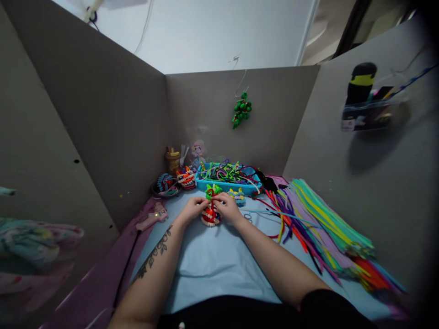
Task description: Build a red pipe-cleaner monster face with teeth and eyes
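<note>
In front of me on the light blue cloth is a small pipe-cleaner figure (211, 215), with a green top, a red body and pale pink edging. My left hand (195, 208) is at its left side, fingertips pinched against the upper part. From the right my right hand (227, 206) meets it, fingers pinched on the red section just below the green top. The two hands' fingertips almost touch. Fingers hide part of the figure's middle, and the exact strand each hand grips is too small to make out.
Behind the hands stands a blue basket (226, 186) full of cut pipe cleaners. Long bundles of coloured pipe cleaners (322, 219) lie to the right. A pink glue gun (153, 217) rests at left, near a dark bowl (166, 193). Grey panels (212, 105) enclose the table.
</note>
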`<action>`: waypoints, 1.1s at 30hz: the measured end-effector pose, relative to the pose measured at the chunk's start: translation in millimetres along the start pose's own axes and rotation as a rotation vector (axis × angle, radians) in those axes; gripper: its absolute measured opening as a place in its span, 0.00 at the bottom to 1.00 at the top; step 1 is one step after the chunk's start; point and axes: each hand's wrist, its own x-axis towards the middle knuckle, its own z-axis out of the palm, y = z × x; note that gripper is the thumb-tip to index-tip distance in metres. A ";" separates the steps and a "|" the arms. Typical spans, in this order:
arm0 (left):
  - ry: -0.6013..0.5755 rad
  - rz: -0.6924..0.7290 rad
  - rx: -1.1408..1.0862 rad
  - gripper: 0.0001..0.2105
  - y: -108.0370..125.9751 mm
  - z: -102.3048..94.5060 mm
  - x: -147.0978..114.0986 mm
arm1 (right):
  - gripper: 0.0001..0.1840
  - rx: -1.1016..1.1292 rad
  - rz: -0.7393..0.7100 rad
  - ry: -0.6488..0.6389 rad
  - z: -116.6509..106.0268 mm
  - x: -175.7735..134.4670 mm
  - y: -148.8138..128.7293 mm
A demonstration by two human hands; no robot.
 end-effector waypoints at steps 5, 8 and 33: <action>0.089 0.009 0.001 0.13 6.6 -6.0 -3.6 | 0.11 0.024 0.095 -0.157 -7.1 5.3 10.0; 0.017 0.047 0.082 0.12 21.7 -10.8 -12.8 | 0.11 -0.002 0.122 -0.213 -12.5 7.4 11.3; -0.008 0.122 0.467 0.14 44.7 -20.3 -43.5 | 0.03 -0.032 0.289 -0.291 -0.2 11.4 9.9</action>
